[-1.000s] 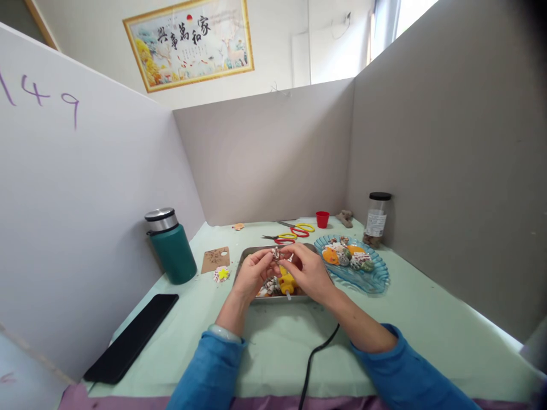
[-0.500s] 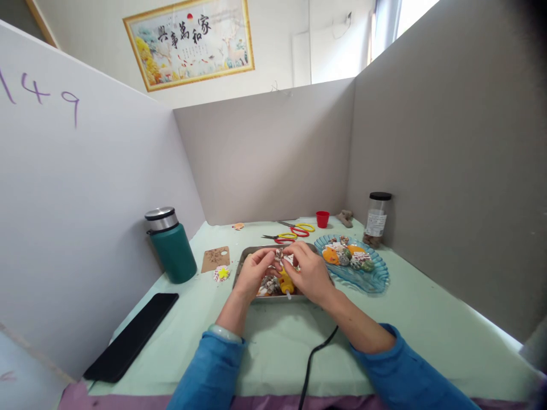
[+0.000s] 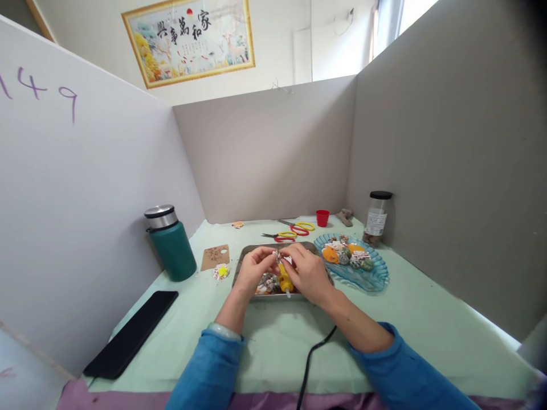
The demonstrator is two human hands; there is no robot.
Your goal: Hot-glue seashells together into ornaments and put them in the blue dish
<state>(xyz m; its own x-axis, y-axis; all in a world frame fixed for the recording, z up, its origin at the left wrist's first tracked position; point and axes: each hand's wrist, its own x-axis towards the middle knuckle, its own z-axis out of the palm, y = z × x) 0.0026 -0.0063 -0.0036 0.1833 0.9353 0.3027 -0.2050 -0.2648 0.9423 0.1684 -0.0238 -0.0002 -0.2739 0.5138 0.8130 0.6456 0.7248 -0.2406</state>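
My left hand (image 3: 255, 271) and my right hand (image 3: 305, 270) meet above a metal tray (image 3: 247, 249). Between their fingertips is a small white-and-brown speckled piece (image 3: 277, 255), too small to name for certain; the fingers of both hands are closed on it. Underneath, a yellow glue gun (image 3: 285, 281) with a whitish end lies in the tray. Beside it are grey-and-white and orange shell-like pieces (image 3: 268, 283), partly covered by my hands.
On the right, a blue scalloped plate (image 3: 371, 280) bears several orange, white and speckled pieces. Scissors (image 3: 285, 235), a red cup (image 3: 322, 218) and a lidded jar (image 3: 376, 219) stand farther back. Leftward are a green bottle (image 3: 174, 250), brown card (image 3: 215, 257) and black case (image 3: 132, 336). A black cord (image 3: 308, 364) runs frontward.
The small speckled piece has turned slightly between my fingertips, and my fingers have shifted a little. The view has tilted slightly; the other things keep their places.
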